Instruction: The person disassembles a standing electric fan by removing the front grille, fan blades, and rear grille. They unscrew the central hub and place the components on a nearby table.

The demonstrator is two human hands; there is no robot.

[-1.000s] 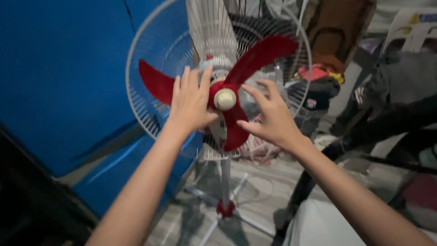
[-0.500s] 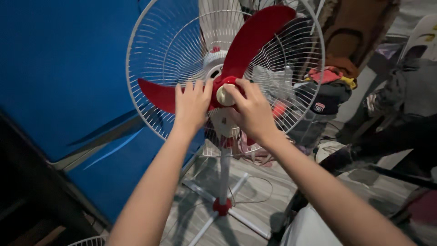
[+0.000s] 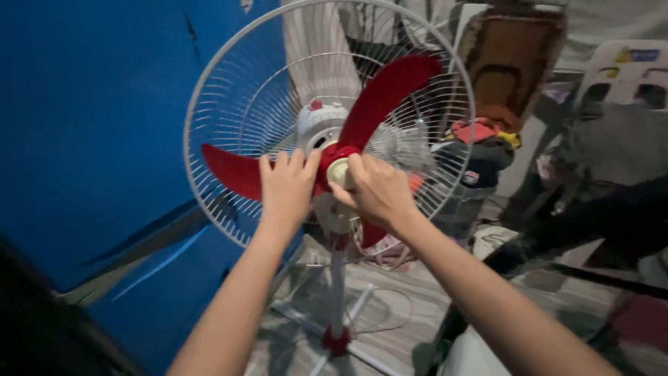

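A standing fan with a white wire rear guard [image 3: 229,104] and no front guard stands before me. Its three red blades [image 3: 390,87] meet at a red hub capped by a cream knob [image 3: 339,171]. My left hand [image 3: 287,186] grips the left blade close to the hub. The fingers of my right hand [image 3: 376,191] are closed around the cream knob. The lower blade is mostly hidden behind my right hand.
A blue wall panel [image 3: 90,125] stands at the left. The fan's white pole and cross base with a red collar [image 3: 337,340] rest on the grey floor. Clothes and bags [image 3: 487,150] pile up at the right, beside a white plastic chair [image 3: 626,69].
My right hand went from open beside the hub to closed on the cream knob. My left hand slid onto the left blade. The blades turned a little and the view shifted.
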